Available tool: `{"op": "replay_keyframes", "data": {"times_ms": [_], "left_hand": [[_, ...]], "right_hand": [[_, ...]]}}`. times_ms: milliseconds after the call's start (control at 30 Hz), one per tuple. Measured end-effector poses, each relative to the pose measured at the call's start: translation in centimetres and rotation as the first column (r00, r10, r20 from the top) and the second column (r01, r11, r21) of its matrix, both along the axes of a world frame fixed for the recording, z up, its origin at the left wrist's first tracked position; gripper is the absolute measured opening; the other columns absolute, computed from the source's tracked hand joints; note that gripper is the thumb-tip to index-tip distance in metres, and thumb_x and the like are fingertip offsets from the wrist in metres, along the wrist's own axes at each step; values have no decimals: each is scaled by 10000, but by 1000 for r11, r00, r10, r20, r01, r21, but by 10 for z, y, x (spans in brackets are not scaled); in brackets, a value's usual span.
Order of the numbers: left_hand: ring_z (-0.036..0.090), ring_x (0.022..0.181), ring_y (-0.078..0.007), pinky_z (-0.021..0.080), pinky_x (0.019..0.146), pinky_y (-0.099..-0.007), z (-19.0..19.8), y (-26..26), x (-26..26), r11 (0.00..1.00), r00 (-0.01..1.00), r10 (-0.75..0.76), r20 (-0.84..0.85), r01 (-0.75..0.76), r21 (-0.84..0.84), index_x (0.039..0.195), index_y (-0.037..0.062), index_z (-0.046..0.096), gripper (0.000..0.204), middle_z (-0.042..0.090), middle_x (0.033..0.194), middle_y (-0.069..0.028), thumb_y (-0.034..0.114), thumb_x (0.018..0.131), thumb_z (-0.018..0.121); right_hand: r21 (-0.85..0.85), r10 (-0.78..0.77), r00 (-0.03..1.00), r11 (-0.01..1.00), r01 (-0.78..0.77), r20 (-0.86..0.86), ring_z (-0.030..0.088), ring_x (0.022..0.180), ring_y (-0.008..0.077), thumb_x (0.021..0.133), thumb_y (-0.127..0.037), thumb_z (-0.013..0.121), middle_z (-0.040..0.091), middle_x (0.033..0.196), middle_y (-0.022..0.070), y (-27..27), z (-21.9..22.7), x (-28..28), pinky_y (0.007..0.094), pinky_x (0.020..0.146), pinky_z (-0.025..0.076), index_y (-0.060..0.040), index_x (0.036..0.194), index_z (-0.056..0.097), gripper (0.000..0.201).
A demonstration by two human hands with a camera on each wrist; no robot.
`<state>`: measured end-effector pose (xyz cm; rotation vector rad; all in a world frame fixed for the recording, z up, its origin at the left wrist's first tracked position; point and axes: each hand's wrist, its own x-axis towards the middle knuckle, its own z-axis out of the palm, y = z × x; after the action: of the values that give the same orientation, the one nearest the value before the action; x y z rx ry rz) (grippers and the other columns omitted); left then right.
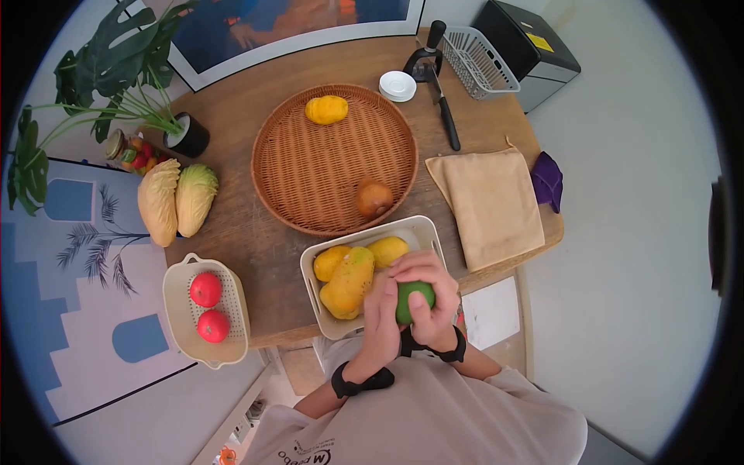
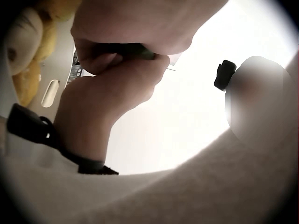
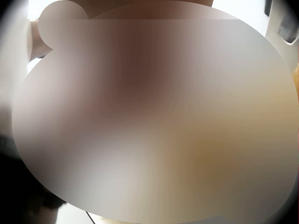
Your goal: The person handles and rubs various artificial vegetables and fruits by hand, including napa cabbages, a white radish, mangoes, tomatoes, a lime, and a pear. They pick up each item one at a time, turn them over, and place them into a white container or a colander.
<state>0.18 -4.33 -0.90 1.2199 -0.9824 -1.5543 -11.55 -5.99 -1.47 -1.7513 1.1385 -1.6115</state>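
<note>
In the head view both hands come together over the right side of a cream bin (image 1: 311,293). Between them is a smooth, rounded green fruit (image 1: 415,297). My right hand (image 1: 439,304) wraps it, with the thumb across its front. The left hand (image 1: 380,319) holds its left side, fingers pointing away from the body. Several yellow fruits lie in the bin, among them a long speckled papaya (image 1: 353,277). In the left wrist view, a dark green strip of the fruit (image 2: 133,49) shows between the two hands. The right wrist view is mostly blurred out.
Beyond the bin stands a round wicker tray (image 1: 310,167) with a yellow piece (image 1: 326,110) and a brown round one (image 1: 374,198). Left are a basket (image 1: 236,310) of red produce and cabbages (image 1: 196,200). Right lie a folded cloth (image 1: 500,209) and a knife (image 1: 448,120).
</note>
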Motion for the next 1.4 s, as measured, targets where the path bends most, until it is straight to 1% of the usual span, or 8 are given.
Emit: {"op": "replay_keyframes", "data": {"times_ms": [67,167,467,633,867,1033,1167,1400], "left_hand": [[657,903,-168,522,820,-300,-16,-5,3,954,998,36,46,-21,-298,1178,-21,661,495,698,1065,-84,308,1167,291],[655,879,-158,523,773,-294,-19,-8,8,996,948,5,-318,-33,-83,1158,13,657,473,680,1002,-60,330,1172,306],[573,810,-118,486,765,-276,-38,8,12,999,949,35,-315,-31,18,1099,19,634,441,611,938,-10,325,1185,328],[609,793,-157,474,699,-333,-27,31,5,995,988,71,-134,-79,-55,1061,28,653,484,653,890,-58,383,1187,349],[670,887,-171,537,819,-311,-2,18,30,978,995,96,-32,-100,-185,1152,-4,676,531,698,962,-59,391,1177,323],[671,1103,-209,507,1006,-349,-15,32,35,996,999,6,-33,-9,-92,1257,-10,651,521,719,1120,-101,383,1182,318],[649,1259,-237,482,1111,-361,-43,20,63,976,839,-219,-498,195,-100,1319,-15,649,504,705,1248,-142,352,1184,332],[671,1117,-232,505,974,-321,7,18,52,986,1000,-6,-12,3,-164,1324,-45,625,448,687,1194,-123,296,1120,418]], "right_hand": [[-96,-28,995,995,18,-101,732,1091,412,880,-136,764,747,1143,221,7,2,12,511,1002,593,15,1080,744,251],[-244,-25,973,969,-33,-231,748,1074,394,874,-135,769,752,1151,202,6,10,4,514,992,603,-3,1092,749,255],[-384,65,940,902,-199,-336,737,1071,340,868,-58,759,761,1082,144,25,2,9,518,977,627,-50,919,762,51],[-43,11,999,999,-12,-38,735,1004,341,992,-160,705,750,1123,195,14,7,0,456,848,619,-9,1048,744,166],[-278,104,935,938,-206,-339,756,1065,373,986,-172,721,743,1171,213,30,16,21,477,921,642,10,1056,745,197],[-111,0,994,994,-12,-109,762,1066,374,854,-138,804,766,1161,192,8,34,17,461,876,652,4,1017,791,216],[-273,153,933,929,-248,-327,770,1061,344,815,-109,809,776,1112,144,17,32,35,433,886,653,-9,971,787,187],[19,20,1000,1000,-20,16,752,1035,346,805,-69,825,755,1117,163,10,23,38,438,841,619,-18,1012,777,218]]}}
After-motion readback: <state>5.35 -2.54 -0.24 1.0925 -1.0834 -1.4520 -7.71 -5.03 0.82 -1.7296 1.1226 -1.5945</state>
